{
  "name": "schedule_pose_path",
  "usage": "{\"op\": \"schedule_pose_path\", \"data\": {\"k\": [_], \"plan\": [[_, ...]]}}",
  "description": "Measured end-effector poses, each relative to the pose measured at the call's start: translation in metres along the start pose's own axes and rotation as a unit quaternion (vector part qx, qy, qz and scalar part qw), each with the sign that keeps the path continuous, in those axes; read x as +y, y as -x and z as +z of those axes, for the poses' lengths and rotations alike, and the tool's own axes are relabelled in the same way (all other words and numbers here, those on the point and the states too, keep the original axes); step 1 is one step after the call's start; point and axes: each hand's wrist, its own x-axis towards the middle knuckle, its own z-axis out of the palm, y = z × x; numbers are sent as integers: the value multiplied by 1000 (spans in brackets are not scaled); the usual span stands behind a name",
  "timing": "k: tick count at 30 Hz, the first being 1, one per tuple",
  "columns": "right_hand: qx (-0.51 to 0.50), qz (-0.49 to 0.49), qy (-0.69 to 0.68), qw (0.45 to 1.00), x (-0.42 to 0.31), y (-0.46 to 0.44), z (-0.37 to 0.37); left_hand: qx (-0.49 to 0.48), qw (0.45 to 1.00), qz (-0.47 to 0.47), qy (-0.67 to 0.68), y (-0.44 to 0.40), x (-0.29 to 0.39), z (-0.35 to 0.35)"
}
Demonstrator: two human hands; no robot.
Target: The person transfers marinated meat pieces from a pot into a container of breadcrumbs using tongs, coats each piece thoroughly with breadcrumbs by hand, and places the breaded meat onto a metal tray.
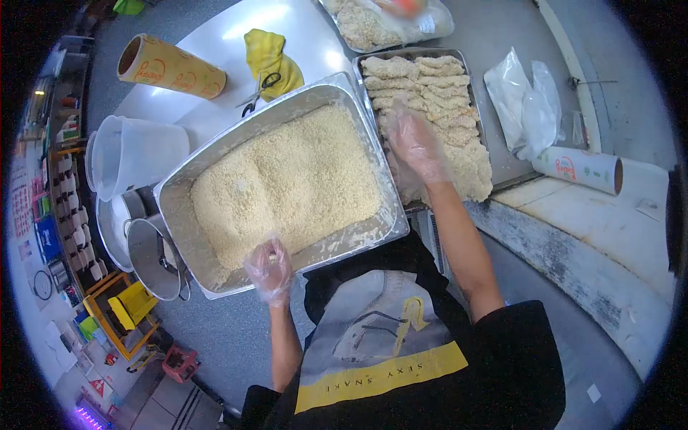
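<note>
A large metal pan (283,97) holds pale breadcrumbs (308,158), with a ridge across the middle. My left hand (270,272), in a clear plastic glove, is over the pan's near rim with its fingers curled; what they hold, if anything, I cannot make out. To the right stands a metal tray (479,118) packed with rows of breaded pieces (441,89). On its left side my right hand (417,143), also gloved, rests on or just above the pieces. Its fingers stretch out toward the far end, slightly blurred, and I see nothing gripped in them.
Beyond the pan are a cardboard-cored roll (172,68), scissors (259,93) and a yellow cloth (276,61). Clear tubs (140,154) and a metal pot (154,258) stand left. Bagged breaded pieces (362,25), plastic bags (527,104) and another roll (577,170) lie right.
</note>
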Motion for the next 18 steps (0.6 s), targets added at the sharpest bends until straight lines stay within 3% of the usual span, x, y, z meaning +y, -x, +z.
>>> {"op": "schedule_pose_path", "data": {"k": [2,6,8,11,18], "plan": [[-18,-59,80,995,8,0,0,-10,1000,-5,-9,3,-3,0],[31,-115,49,992,19,-11,12,-38,999,-29,20,7,-11,3],[-36,-15,66,997,7,-17,4,-43,998,-40,17,7,-9,2],[-72,-3,71,995,14,-32,11,-42,998,-44,-1,5,-3,-1],[12,-37,95,995,9,-40,12,-28,999,-38,19,1,-2,-2]]}}
